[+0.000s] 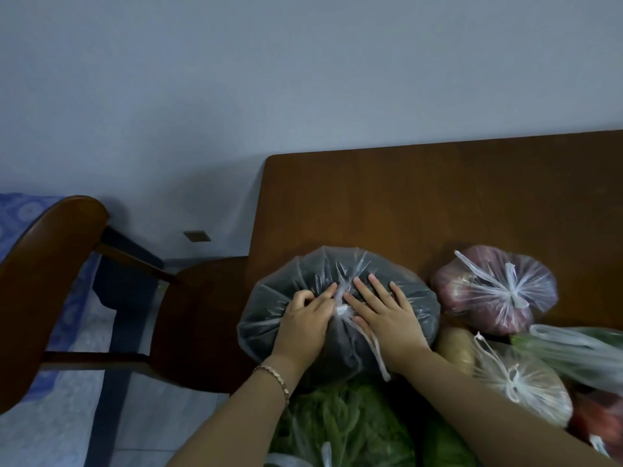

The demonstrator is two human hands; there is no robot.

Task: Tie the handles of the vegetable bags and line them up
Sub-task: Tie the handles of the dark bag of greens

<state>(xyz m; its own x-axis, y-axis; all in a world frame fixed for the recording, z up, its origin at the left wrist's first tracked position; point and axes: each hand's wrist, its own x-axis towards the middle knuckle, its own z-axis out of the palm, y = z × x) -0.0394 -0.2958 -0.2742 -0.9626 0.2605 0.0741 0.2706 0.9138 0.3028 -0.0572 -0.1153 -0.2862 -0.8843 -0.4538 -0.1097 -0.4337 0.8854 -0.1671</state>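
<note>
**A:** Which step is in hand?

**B:** Tying the dark bag (296, 264). It sits on the bench (438, 197) close to the left edge, on the near side. Its handles are gathered into a knot (342, 299) on top. The left grip (303, 318) is curled and seems to pinch the plastic just left of the knot. The right grip (381, 315) lies flat with straight, spread fingers, pressing the bag just right of it.

**A:** What does the next move call for?

**B:** I'd judge the knot needs a last tug, since a loose handle tail (376, 352) trails toward the near side. Then the bag wants sliding into line beside the reddish bag (472, 284), which is already knotted to its right. The pale bag (539, 396) is knotted too. I cannot tell whether the bag of greens (337, 429), nearest, is tied.

**A:** Any brands or labels?

**B:** None readable; the bags show plain plastic.
</note>
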